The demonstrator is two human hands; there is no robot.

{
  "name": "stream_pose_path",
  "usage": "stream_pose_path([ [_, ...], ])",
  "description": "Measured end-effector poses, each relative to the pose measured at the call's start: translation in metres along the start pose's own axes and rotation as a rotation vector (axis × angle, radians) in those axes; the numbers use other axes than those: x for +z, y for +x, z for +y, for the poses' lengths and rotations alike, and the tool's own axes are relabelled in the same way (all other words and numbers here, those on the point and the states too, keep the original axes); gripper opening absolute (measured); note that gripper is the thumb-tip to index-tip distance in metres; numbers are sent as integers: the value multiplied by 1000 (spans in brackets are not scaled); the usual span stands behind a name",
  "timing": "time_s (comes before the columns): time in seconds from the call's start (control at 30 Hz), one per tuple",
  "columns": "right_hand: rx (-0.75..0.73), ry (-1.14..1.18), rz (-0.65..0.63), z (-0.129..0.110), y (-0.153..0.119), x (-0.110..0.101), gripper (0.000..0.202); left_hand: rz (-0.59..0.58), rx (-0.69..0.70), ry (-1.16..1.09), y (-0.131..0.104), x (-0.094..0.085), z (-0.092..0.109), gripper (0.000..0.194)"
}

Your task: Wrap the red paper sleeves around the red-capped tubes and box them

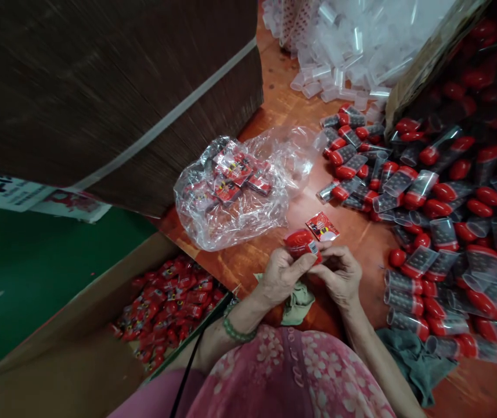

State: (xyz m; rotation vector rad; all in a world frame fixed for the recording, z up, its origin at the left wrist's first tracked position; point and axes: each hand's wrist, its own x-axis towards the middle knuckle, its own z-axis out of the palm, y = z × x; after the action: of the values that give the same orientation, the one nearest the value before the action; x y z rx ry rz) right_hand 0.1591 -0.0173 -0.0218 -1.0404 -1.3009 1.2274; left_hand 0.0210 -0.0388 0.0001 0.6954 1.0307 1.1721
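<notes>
Between my two hands is a red packet (301, 244) with a white barcode label, held low over the orange table. My left hand (284, 273) is closed around its left and lower side, thumb near the barcode. The fingers of my right hand (339, 273) pinch at its right end. Just beyond my fingertips a flat red printed card (322, 227) lies on the table. A clear plastic bag (231, 194) with several red printed packs inside lies ahead to the left. Below my left hand is a crumpled pale green cloth (297, 305).
Many red-capped clear tubes (405, 186) are heaped on the right, spilling from a carton. Clear empty tubes (353, 46) lie at the back. A strapped cardboard stack (113, 87) stands left. An open box (57, 348) holds red packets lower left. A dark cloth (414, 360) lies lower right.
</notes>
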Motion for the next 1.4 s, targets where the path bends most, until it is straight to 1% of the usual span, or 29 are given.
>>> stream_pose_path([
  [0.07, 15, -91, -168, 1, 1, -6, 29, 78, 30, 94, -15, -21, 15, 36],
  [0.1, 7, -162, -202, 2, 2, -9, 29, 169, 64, 153, -26, -34, 24, 32],
  [0.13, -23, -246, -196, 3, 4, -13, 29, 291, 95, 207, -39, -48, 32, 31],
  [0.2, -139, -430, -117, 5, 8, -22, 25, 543, 75, 316, -71, -80, 47, 28],
  [0.27, -255, -604, -83, 8, 13, -29, 23, 778, 7, 439, -108, -116, 56, 25],
  [0.33, -305, -767, -102, 11, 16, -34, 26, 958, -162, 705, -145, -154, 60, 22],
  [0.37, -305, -849, -116, 13, 17, -36, 30, 1001, -301, 954, -161, -173, 60, 26],
  [0.4, -295, -926, -127, 14, 18, -37, 33, 980, -496, 1155, -175, -189, 59, 33],
  [0.43, -281, -992, -128, 16, 18, -37, 35, 978, -591, 1303, -185, -201, 59, 42],
  [0.47, -270, -1043, -123, 18, 19, -37, 35, 942, -606, 1424, -190, -208, 59, 50],
  [0.5, -262, -1079, -116, 20, 19, -37, 34, 888, -575, 1504, -190, -208, 58, 58],
  [0.53, -261, -1102, -107, 21, 18, -36, 31, 860, -483, 1549, -185, -203, 58, 61],
  [0.57, -268, -1115, -97, 23, 18, -36, 27, 812, -361, 1558, -175, -191, 57, 59],
  [0.6, -279, -1125, -93, 24, 18, -36, 24, 802, -175, 1533, -160, -174, 56, 52],
  [0.63, -289, -1133, -95, 25, 18, -35, 21, 700, 37, 1451, -140, -154, 53, 42],
  [0.67, -296, -1140, -103, 26, 17, -35, 21, 501, 205, 1356, -118, -131, 49, 37],
  [0.7, -300, -1146, -113, 26, 17, -36, 22, 303, 326, 1292, -93, -109, 44, 35],
  [0.73, -301, -1151, -129, 27, 17, -36, 24, 137, 452, 1243, -68, -87, 38, 33],
  [0.77, -303, -1153, -144, 27, 17, -37, 26, 11, 551, 1216, -42, -67, 31, 33],
  [0.83, -315, -1150, -162, 27, 17, -38, 29, -149, 696, 1261, 3, -37, 15, 37],
  [0.87, -326, -1146, -171, 26, 17, -38, 29, -191, 728, 1313, 21, -27, 7, 39],
  [0.93, -339, -1128, -186, 27, 17, -39, 31, -249, 726, 1442, 47, -16, -7, 41],
  [1.0, -337, -1105, -192, 26, 17, -39, 31, -296, 720, 1542, 60, -15, -16, 42],
  [1.07, -330, -1076, -190, 24, 17, -38, 31, -311, 775, 1592, 65, -18, -21, 41],
  [1.17, -297, -1014, -218, 14, 19, -37, 25, -250, 901, 1583, 65, -20, -20, 34],
  [1.23, -241, -952, -220, 4, 25, -37, 17, -211, 928, 1554, 65, -20, -18, 28],
  [1.27, -224, -931, -188, -2, 30, -38, 15, -204, 918, 1547, 66, -19, -17, 25],
  [1.33, -242, -942, -72, -11, 45, -38, 16, -205, 874, 1547, 67, -19, -15, 23],
  [1.4, -297, -1054, 21, -17, 66, -37, 25, -213, 833, 1529, 69, -19, -15, 24],
])
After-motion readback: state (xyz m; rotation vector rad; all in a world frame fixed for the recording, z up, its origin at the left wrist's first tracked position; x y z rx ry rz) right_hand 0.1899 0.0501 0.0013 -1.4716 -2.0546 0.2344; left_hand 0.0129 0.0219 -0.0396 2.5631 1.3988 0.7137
